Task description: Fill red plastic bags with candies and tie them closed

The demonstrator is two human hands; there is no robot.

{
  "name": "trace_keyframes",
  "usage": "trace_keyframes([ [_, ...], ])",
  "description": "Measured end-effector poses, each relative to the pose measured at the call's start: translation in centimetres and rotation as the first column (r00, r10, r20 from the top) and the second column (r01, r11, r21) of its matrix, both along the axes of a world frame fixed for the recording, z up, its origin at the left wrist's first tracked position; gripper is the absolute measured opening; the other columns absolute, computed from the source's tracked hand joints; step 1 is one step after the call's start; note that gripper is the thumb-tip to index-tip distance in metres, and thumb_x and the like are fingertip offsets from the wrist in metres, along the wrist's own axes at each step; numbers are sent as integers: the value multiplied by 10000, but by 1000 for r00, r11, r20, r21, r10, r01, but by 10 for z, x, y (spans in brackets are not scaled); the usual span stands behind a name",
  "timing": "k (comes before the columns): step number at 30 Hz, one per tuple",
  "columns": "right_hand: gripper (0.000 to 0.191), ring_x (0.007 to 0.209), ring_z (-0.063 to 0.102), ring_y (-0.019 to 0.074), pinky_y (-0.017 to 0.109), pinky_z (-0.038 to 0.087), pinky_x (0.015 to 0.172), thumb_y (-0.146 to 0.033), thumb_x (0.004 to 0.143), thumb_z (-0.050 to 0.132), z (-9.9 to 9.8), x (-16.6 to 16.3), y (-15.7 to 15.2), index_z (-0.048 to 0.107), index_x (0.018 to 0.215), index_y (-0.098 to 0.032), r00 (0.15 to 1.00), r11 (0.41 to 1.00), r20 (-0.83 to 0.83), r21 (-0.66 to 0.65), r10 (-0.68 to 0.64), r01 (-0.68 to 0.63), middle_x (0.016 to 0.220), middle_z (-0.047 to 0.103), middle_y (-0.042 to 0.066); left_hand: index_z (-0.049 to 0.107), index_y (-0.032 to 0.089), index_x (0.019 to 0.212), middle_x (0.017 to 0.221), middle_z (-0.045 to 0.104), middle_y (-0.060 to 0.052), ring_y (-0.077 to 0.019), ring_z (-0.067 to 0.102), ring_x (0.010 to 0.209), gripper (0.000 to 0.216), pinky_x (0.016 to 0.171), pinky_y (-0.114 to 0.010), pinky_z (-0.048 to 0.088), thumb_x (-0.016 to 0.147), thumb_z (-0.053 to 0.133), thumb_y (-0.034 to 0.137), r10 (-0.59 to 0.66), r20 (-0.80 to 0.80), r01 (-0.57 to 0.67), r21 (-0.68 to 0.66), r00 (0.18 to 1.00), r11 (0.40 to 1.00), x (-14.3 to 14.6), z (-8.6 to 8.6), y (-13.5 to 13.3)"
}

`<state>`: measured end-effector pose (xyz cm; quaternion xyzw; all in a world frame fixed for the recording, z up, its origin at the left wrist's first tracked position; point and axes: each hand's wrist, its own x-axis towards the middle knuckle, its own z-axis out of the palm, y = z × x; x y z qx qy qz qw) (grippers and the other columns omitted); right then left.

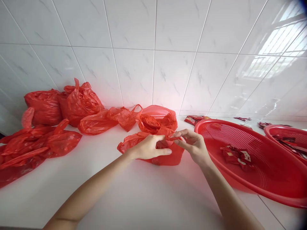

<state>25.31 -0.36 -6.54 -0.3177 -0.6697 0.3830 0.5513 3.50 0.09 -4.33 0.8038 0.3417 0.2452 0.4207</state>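
Observation:
In the middle of the head view a red plastic bag (170, 158) lies on the white counter (115, 191), its upper edge bunched between my hands. My left hand (152, 147) grips that edge from the left, with the thumb stretched out over the bag. From the right, my right hand (192, 143) pinches the same gathered plastic between thumb and fingers. Right behind it, against the wall, sits another red plastic bag (158, 118) with its mouth spread. What the front bag holds, if anything, is hidden.
A red plastic basket (271, 172) with several small red packets (236, 157) stands at the right; a second red basket (285, 130) is beyond it. Loose packets (195, 119) lie along the tiled wall (134, 73). Full red bags (81, 103) and crumpled ones (35, 143) occupy the left.

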Motion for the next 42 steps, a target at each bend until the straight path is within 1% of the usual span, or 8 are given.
trace_keyframes([
  [7,195,992,657,223,416,520,942,-209,824,746,-5,-12,-11,741,1008,-273,1000,991,-7,131,-23,23,1005,723,34,665,162,1151,1158,700,-105,-247,634,1138,340,984,-379,490,903,642,395,57,438,16,-161,897,987,8,10,-5],
  [11,187,1003,651,240,444,525,954,-245,833,738,-5,-19,-17,726,1016,-274,993,966,46,241,-107,92,1004,708,48,720,147,979,1066,726,-73,-230,638,1099,276,989,-359,488,907,633,399,149,465,-93,-141,873,986,9,15,-7],
  [17,655,1392,412,306,497,366,1148,-390,802,769,-6,-28,-16,521,1399,-286,959,961,190,222,-208,165,1497,466,90,724,161,949,991,713,-59,-203,641,1016,223,925,-325,512,917,624,358,123,442,-123,-30,889,992,0,35,-19],
  [23,253,860,660,211,328,548,765,-426,963,552,-9,-27,-16,701,1042,-237,999,995,-47,-95,8,-12,942,701,35,715,176,1064,1022,727,-71,-193,674,940,255,900,-334,536,920,621,364,123,440,-186,101,889,977,-16,51,-21],
  [28,248,907,669,227,321,554,764,-457,913,620,-6,-26,-15,668,1033,-245,968,986,-240,-164,-73,33,1005,711,47,593,248,1330,1306,649,-94,-268,617,1177,525,1034,-422,486,864,654,484,338,128,-361,272,932,892,-63,61,-17],
  [33,289,1022,676,257,357,559,849,-443,903,630,-2,-28,-16,641,1129,-264,966,985,-240,-161,-96,58,1160,711,59,391,331,1507,1569,401,-98,-380,418,1394,794,1092,-521,392,805,630,616,520,-438,-416,316,733,853,-124,46,-20],
  [38,331,1111,653,295,390,565,849,-447,925,560,5,-25,-16,638,1185,-256,969,979,-244,-188,32,-79,1284,671,92,421,336,1486,1370,617,-91,-286,661,1111,740,856,-350,544,795,652,465,328,-447,-338,59,832,939,-146,36,-22],
  [42,381,1054,671,308,417,569,826,-504,933,482,9,-22,-11,655,1121,-222,979,966,-193,-235,64,-110,1197,702,118,568,295,1373,966,748,-48,-197,706,729,617,640,-297,568,775,699,379,279,-304,-329,-127,911,936,-141,63,-26],
])
